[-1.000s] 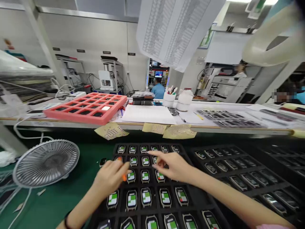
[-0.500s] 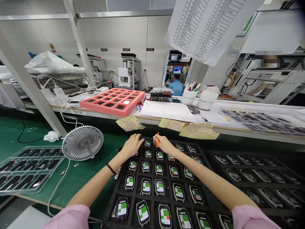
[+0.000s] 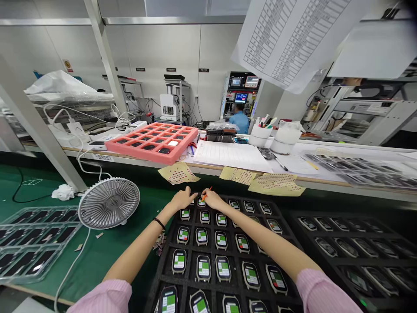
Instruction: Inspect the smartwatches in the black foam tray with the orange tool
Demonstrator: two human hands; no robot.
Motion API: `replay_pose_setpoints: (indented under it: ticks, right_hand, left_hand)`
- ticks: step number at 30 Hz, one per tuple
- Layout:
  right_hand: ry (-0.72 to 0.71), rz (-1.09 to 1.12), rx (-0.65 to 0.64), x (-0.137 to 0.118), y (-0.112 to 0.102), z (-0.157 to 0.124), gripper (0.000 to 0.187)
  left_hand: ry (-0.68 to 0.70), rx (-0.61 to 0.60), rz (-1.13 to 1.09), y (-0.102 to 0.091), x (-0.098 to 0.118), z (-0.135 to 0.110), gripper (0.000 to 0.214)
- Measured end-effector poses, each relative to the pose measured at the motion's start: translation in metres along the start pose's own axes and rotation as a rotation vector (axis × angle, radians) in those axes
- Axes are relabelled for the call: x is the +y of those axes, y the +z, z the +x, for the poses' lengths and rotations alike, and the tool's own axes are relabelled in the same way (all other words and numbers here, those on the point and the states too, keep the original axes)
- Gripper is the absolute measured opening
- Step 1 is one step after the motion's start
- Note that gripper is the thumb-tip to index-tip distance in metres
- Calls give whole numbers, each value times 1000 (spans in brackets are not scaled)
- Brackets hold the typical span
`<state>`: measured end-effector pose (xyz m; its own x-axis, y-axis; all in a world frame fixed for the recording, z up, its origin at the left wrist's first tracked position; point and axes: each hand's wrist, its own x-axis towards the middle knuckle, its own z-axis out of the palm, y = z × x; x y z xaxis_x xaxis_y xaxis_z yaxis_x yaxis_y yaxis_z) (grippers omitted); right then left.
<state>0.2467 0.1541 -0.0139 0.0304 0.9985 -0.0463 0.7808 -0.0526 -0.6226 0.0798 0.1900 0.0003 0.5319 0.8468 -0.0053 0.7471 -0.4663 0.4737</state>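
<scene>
Watches (image 3: 221,239) in tray (image 3: 191,261), green bench (image 3: 97,261), pale wall (image 3: 163,48); right hand (image 3: 213,200) pinches orange stick (image 3: 203,198), left hand (image 3: 182,200) unclear

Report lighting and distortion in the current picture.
Head view: lit watch screens stand out against the black tray; the tray to its right looks dimmer; fine print on the hanging sheet is illegible; the top right corner darkens; the post leans, likely from distortion.

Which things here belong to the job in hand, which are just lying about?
Seemingly in use:
- slim orange tool, in the right hand
- central black tray
- its watches, screens lit

Probably just lying about:
- grey fan
- pink tray
- pen cup
- crumpled white tissue
</scene>
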Motion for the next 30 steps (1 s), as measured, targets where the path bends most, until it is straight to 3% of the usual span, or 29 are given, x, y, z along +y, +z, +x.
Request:
replay_pose_setpoints:
  ticks: [3,6,10,14,22,30]
  right_hand:
    - [2,104,10,2,1,0,15]
    - [1,226,14,4,5,-3,18]
    - [19,390,30,9,10,-5,17]
    - [53,540,-27,17,9,-1,13]
    - [44,733,-127,28,6,-5,50]
    - [-31,688,-215,24,16,6,47]
  left_hand:
    - [41,-140,-130,-13,-10,1,43]
    - [82,-282,-290,-20,-20,0,51]
    - [87,-357,-488,-17,-29,3,60]
    - [69,-347,-620,-9,-34,8,58]
    - [61,-178,-839,-13,-41,-3,56]
    - [47,-93,-935,-24,-26,-23,57]
